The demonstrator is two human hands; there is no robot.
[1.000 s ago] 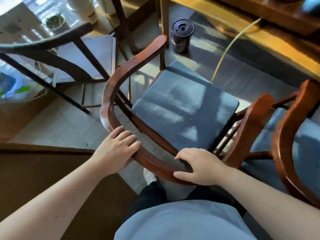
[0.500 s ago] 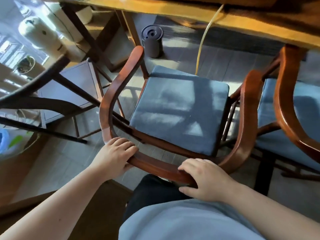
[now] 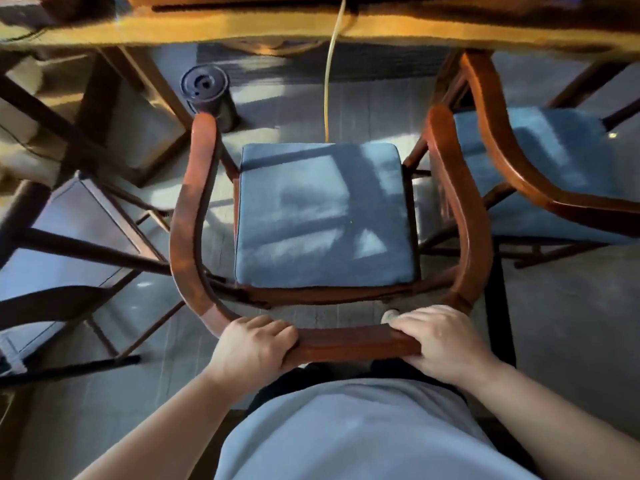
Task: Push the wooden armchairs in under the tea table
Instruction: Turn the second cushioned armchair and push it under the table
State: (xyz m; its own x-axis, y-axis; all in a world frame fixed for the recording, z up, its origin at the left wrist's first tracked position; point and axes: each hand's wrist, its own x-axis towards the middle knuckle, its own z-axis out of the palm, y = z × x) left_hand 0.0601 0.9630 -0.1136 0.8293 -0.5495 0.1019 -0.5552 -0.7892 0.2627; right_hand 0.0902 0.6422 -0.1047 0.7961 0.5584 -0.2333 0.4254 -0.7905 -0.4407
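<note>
Two hands (image 3: 254, 344) (image 3: 440, 341), two reddish armchairs (image 3: 192, 209) (image 3: 502, 157) — perhaps two darker chairs (image 3: 86, 251), one table (image 3: 207, 29)

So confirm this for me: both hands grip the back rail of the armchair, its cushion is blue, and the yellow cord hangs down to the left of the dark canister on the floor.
Wrong on one point. In the head view the yellow cord hangs to the right of the dark canister, not the left. Both the left hand and right hand do grip the armchair back rail, and the cushion is blue.

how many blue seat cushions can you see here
2. One lies on the armchair that both hands grip, at centre; the other is on the armchair to its right, partly cut off. Others may be hidden.
</note>
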